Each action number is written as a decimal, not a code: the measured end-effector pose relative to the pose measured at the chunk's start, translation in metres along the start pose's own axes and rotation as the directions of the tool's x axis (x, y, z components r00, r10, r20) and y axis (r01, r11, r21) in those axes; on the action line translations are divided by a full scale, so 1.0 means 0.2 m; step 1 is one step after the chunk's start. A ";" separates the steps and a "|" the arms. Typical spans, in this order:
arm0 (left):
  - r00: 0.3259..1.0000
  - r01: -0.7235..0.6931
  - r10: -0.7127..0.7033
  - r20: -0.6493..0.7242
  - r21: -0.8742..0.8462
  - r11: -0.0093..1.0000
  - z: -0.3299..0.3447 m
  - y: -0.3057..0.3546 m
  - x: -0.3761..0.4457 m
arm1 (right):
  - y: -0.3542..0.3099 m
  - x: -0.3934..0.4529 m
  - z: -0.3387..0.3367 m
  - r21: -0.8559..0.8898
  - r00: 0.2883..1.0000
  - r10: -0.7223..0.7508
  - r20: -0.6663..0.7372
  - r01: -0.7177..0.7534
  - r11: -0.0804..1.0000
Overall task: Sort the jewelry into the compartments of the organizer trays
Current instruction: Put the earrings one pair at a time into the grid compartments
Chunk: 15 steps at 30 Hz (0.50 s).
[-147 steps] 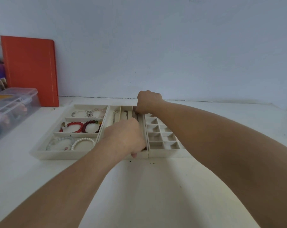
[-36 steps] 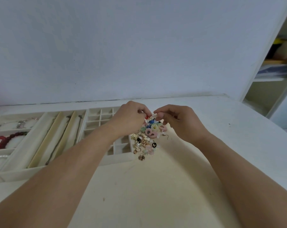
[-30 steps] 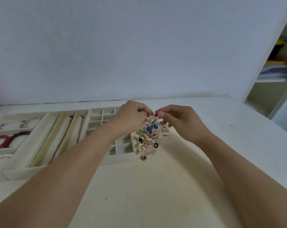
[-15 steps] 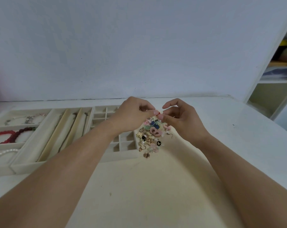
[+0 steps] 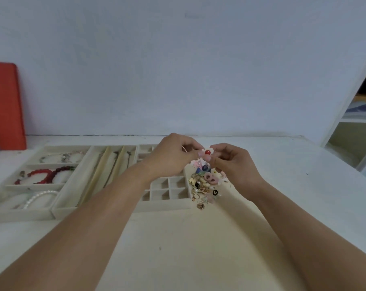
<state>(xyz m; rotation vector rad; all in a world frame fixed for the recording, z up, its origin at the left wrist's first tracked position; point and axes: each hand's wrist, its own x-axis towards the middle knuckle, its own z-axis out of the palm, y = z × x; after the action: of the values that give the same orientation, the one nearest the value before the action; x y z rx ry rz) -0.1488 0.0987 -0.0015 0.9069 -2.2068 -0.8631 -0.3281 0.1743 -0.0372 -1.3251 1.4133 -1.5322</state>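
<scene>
A heap of small earrings and charms [image 5: 203, 183] lies on the table right of the cream organizer trays. Above the heap, my left hand [image 5: 173, 158] and my right hand [image 5: 234, 164] both pinch a white flower earring with a red bead centre [image 5: 207, 152]. The small-grid tray [image 5: 167, 191] sits under my left wrist, its near cells bare. Left of it, a tray of long slots [image 5: 87, 190] holds thin necklaces. The far-left tray [image 5: 16, 186] holds red bead bracelets [image 5: 43, 175], a pearl strand [image 5: 39, 197] and silver pieces.
A red board [image 5: 4, 106] leans on the wall at the far left. White shelving [image 5: 356, 127] stands at the right. The pale table [image 5: 188, 248] runs toward me in front of the trays.
The view swung right from the trays to the earring heap. My hands rose a little and now hold the red-centred flower earring apart from the heap.
</scene>
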 end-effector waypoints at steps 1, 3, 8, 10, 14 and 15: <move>1.000 0.010 -0.010 -0.022 0.024 1.000 -0.04 -0.02 -0.01 | -0.02 0.01 0.01 -0.010 1.000 0.000 -0.008 0.000 1.000; 0.993 0.040 -0.032 -0.114 0.072 0.997 -0.17 -0.07 -0.03 | -0.07 0.06 0.05 -0.054 1.000 -0.016 -0.003 0.016 0.998; 0.921 0.156 -0.144 -0.363 0.006 0.988 -0.45 -0.25 -0.06 | -0.17 0.21 0.23 -0.148 0.997 -0.037 0.072 0.047 0.988; 0.897 0.193 -0.185 -0.401 -0.022 0.981 -0.49 -0.33 -0.05 | -0.17 0.28 0.34 -0.149 0.990 -0.028 0.136 0.048 0.988; 0.899 0.197 -0.194 -0.393 -0.034 0.980 -0.53 -0.41 -0.02 | -0.12 0.43 0.55 -0.292 0.982 -0.033 0.187 0.088 0.952; 0.897 0.192 -0.192 -0.398 -0.040 0.981 -0.53 -0.42 -0.01 | -0.12 0.46 0.58 -0.322 0.982 -0.030 0.184 0.090 0.943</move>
<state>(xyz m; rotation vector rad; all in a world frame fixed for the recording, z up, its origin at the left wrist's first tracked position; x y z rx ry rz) -0.0398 0.0185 0.0008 1.2002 -1.7844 -0.6895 -0.2380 0.0589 -0.0047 -1.6730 1.5723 -1.2133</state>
